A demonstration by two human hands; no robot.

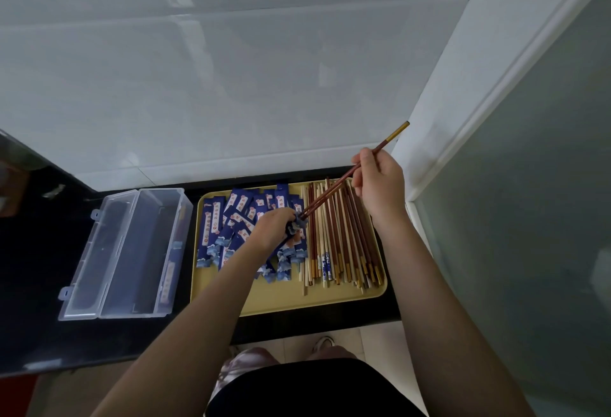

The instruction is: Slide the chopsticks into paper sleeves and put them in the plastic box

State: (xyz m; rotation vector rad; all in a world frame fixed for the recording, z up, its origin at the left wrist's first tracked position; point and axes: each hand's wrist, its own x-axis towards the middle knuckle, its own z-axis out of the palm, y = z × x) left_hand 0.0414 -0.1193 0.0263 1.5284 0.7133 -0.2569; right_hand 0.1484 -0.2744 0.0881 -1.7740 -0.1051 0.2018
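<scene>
Nearest, on the yellow tray, a blue paper sleeve is gripped by the left hand, with its fingers curled round the upper end of the sleeve, just above the pile of loose sleeves. A pair of dark red chopsticks is pinched by the right hand, which is raised farther back and to the right. The long axis of the pair runs on a slant, from the gold-tipped end high at the right down to the thin tips, which are met by the mouth of the sleeve at the left hand. So the coming push is judged to go along this line, down and to the left. Beside the hands, more chopsticks are laid lengthwise on the tray. The plastic box is standing open, well apart at the left, nearer to the left hand.
</scene>
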